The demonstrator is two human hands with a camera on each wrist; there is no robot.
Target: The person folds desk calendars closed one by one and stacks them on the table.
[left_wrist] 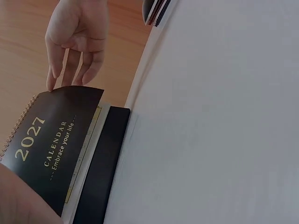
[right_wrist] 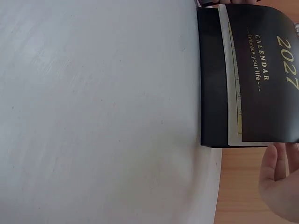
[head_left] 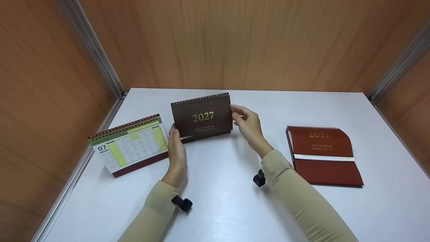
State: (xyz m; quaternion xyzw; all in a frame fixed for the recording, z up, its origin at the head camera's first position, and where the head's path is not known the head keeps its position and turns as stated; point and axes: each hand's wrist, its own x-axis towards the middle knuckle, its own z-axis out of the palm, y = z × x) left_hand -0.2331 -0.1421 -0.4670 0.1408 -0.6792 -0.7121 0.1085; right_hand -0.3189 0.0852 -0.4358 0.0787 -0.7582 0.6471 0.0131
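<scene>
A dark brown desk calendar (head_left: 205, 117) with gold "2027" lettering stands on its base, its spiral binding at the top. Its front cover bulges slightly off the pages in the left wrist view. My left hand (head_left: 177, 154) is upright against the left edge, the visible digit straight; the other fingers are mostly hidden. At the opposite edge, my right hand (head_left: 249, 129) touches the calendar with its fingertips, the fingers fairly straight in the right wrist view. To the left, another desk calendar (head_left: 134, 148) stands showing a green, white and yellow "07" page.
A red 2027 calendar (head_left: 324, 171) with a white band lies at the right, its cover curling. All three calendars are on a white table (head_left: 218, 208). Wooden panels (head_left: 235, 43) with metal corner strips enclose the back and sides.
</scene>
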